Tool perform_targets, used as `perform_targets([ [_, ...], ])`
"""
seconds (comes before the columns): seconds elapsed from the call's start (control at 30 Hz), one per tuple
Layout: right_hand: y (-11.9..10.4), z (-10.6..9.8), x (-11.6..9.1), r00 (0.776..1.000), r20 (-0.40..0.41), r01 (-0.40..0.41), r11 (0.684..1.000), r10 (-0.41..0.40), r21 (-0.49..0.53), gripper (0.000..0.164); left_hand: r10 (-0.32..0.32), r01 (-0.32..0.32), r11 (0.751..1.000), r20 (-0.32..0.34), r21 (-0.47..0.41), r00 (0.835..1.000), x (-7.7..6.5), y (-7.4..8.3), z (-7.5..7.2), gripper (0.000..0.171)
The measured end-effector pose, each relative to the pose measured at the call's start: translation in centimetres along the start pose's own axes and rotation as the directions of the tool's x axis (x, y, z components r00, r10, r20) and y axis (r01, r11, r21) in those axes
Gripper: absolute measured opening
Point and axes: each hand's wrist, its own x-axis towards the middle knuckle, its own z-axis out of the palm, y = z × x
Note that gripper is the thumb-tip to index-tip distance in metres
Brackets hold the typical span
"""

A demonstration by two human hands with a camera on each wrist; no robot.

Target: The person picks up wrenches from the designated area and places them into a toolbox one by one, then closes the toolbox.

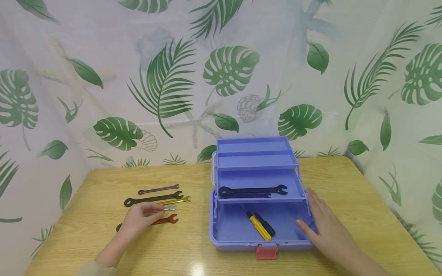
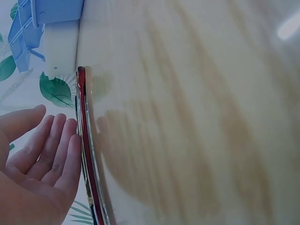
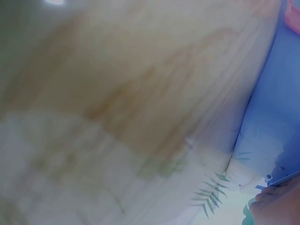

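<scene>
My left hand [image 1: 139,217] is over a row of combination wrenches on the left of the table, nearest a silver wrench [image 1: 170,207] that it partly covers. In the left wrist view its thumb stands apart from the extended fingers [image 2: 56,150], with nothing pinched between. A red wrench [image 1: 170,219] lies nearer me; a gold wrench [image 1: 179,200], a black wrench [image 1: 155,198] and a purple wrench [image 1: 157,189] lie farther back. My right hand [image 1: 326,226] rests against the right side of the blue-violet toolbox [image 1: 235,246], fingers extended.
The toolbox stands open with stepped trays [image 1: 255,161] raised. One tray holds a black wrench [image 1: 253,190] and a purple wrench [image 1: 244,196]. In the bottom lie a yellow screwdriver [image 1: 259,227] and a black-handled tool [image 1: 265,223]. A pink latch [image 1: 266,252] hangs in front. Leaf-print cloth hangs behind.
</scene>
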Motion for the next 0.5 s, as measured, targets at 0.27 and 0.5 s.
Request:
perform_targets([
  [0.27,0.2,0.2,-0.1,0.999,-0.030,0.021,1.000,-0.021,-0.004,0.094,0.000,0.000,1.000,0.012,0.012,1.000,0.2,-0.6,-0.3,0.017],
  [0.5,0.2,0.2,-0.1,0.999,-0.026,0.022,1.000,-0.022,0.000,0.094,0.052,-0.052,0.999,0.065,0.009,0.997,0.5,-1.2,-0.3,0.020],
])
